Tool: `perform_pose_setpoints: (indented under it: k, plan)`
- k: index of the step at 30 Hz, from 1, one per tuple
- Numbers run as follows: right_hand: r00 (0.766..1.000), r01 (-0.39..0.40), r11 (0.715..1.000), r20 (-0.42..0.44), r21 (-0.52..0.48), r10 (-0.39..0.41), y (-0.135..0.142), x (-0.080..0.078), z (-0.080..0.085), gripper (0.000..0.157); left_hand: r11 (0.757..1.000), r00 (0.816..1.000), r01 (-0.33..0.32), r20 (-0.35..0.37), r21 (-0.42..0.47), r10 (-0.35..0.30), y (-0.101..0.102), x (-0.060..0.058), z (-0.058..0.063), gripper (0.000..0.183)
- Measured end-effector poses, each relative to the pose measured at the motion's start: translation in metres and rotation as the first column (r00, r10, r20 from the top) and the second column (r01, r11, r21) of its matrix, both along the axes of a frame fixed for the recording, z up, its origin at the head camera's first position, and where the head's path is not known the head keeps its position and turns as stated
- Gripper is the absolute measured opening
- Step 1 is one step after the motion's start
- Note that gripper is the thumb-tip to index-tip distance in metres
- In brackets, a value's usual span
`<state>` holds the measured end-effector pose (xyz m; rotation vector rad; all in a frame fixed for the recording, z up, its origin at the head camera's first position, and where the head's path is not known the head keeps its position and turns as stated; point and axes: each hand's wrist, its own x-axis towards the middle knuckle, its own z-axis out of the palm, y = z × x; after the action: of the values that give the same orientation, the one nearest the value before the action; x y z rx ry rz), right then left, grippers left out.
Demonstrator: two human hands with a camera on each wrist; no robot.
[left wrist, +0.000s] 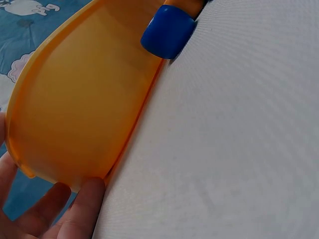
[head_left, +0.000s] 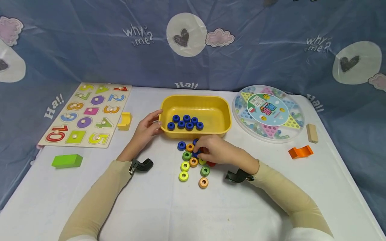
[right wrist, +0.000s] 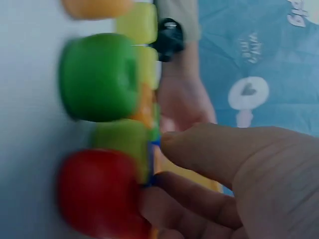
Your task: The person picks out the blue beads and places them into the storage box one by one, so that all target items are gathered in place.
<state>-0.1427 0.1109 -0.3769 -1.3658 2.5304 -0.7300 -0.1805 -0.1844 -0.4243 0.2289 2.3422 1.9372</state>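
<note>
In the head view, my left hand (head_left: 146, 129) holds the left end of a yellow plastic tray (head_left: 225, 134), its fingertips against the end wall (left wrist: 75, 124). Several blue ring beads (head_left: 189, 126) stand grouped inside the tray's left half. My right hand (head_left: 218, 149) reaches into a loose cluster of beads in front of the tray. Its thumb and finger pinch a blue bead (head_left: 196, 154), mostly hidden by the fingers. Around it lie orange beads (head_left: 193, 162), yellow-green beads (head_left: 183, 176), green beads (head_left: 205, 171) and a red bead (right wrist: 99, 191), blurred in the right wrist view.
A wooden number puzzle (head_left: 85, 117) lies at the left, with a yellow block (head_left: 125, 121) and a green block (head_left: 67, 161) nearby. On the right are a round marble game (head_left: 268, 113), an orange curved block (head_left: 301, 152) and a plain wooden block (head_left: 312, 133).
</note>
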Motion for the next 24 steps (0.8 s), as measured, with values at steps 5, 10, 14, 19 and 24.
perform_pose_setpoints:
  k: [5,10,14,19,24]
  plan:
    - [1.000,0.020,1.000,-0.022,0.008,-0.020,-0.001,0.001,-0.008,0.010,1.000,1.000,-0.002,-0.005,0.005,0.002,0.001,0.000,0.000,0.049]
    - [0.997,0.053,0.999,-0.058,0.012,-0.052,-0.003,0.002,-0.010,0.008,1.000,1.000,0.002,-0.013,0.015,-0.002,0.000,-0.001,0.001,0.049]
    - [0.992,0.066,0.998,-0.109,-0.006,-0.066,-0.005,0.003,-0.013,0.004,1.000,1.000,0.006,-0.008,0.025,-0.006,0.000,-0.001,0.002,0.049]
    - [0.988,0.091,0.996,-0.124,-0.016,-0.092,-0.008,0.006,-0.013,0.004,1.000,1.000,0.000,0.001,0.016,0.000,0.000,-0.001,0.002,0.050]
    - [0.989,0.112,0.993,-0.095,-0.048,-0.116,-0.008,0.005,0.000,0.004,1.000,1.000,0.001,0.012,0.008,-0.001,0.000,0.000,0.001,0.050]
